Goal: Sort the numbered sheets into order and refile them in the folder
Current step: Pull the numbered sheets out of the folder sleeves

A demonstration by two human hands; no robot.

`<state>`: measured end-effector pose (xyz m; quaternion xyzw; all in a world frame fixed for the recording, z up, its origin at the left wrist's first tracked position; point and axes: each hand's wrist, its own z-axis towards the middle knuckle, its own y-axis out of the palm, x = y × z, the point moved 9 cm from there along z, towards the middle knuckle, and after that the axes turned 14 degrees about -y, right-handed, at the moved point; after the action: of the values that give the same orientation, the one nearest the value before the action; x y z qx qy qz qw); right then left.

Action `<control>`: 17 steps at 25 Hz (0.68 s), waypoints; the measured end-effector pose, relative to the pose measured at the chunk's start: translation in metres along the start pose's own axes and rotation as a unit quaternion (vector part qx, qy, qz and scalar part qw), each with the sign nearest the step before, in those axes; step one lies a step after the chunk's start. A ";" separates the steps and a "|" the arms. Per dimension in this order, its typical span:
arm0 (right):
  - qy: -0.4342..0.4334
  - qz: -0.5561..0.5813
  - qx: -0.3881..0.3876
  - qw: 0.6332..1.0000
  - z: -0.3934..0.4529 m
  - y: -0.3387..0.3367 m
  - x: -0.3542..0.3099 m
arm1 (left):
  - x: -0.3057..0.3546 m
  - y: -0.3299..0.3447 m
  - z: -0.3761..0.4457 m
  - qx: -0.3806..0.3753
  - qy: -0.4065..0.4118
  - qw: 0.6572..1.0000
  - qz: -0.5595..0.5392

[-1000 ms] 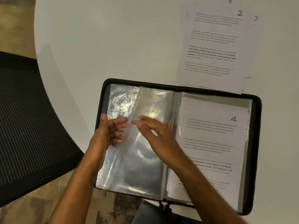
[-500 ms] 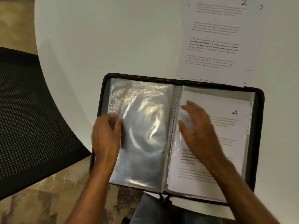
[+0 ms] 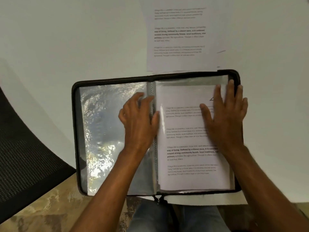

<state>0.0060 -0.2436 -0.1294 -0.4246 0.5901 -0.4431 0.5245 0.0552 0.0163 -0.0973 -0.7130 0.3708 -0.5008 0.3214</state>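
Head cam, steep downward, close over folder (image 3: 76, 131)

Both forearms are bare to the frame edge, with no sleeves in view. The left hand (image 3: 139, 117) and right hand (image 3: 226, 114) carry no gloves, rings, watch or wristbands. The legs wear blue denim trousers (image 3: 150, 216), faded, visible at the lower frame edge.

Folder (image 3: 76, 131) open on table (image 3: 66, 39); left hand (image 3: 139, 118) at spine, right hand (image 3: 225, 118) flat on sheet (image 3: 184, 148).
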 end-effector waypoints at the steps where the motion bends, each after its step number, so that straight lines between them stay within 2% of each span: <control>1: -0.007 0.001 0.015 1.000 0.000 -0.002 -0.002 | 0.011 0.006 0.004 -0.016 0.016 1.000 0.001; 4: -0.040 0.012 0.071 0.997 -0.004 -0.015 -0.009 | 0.041 0.022 0.022 -0.061 0.060 0.996 0.006; 6: -0.055 0.037 0.096 0.993 -0.007 -0.026 -0.011 | 0.057 0.027 0.037 -0.062 0.089 0.994 0.022; 10: -0.050 0.202 0.104 0.973 -0.014 -0.043 -0.014 | 0.079 0.024 0.057 -0.055 0.144 0.987 0.036; 13: 0.007 0.292 0.119 0.949 -0.017 -0.057 -0.009 | 0.088 0.022 0.060 -0.097 0.146 0.984 0.010; 17: 0.119 0.438 0.149 0.878 -0.022 -0.051 0.009 | 0.092 0.014 0.069 -0.142 0.166 0.975 -0.040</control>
<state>-0.0144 -0.2631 -0.0811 0.0166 0.7007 -0.2980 0.6480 0.1384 -0.0637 -0.0851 -0.6722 0.4577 -0.5671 0.1308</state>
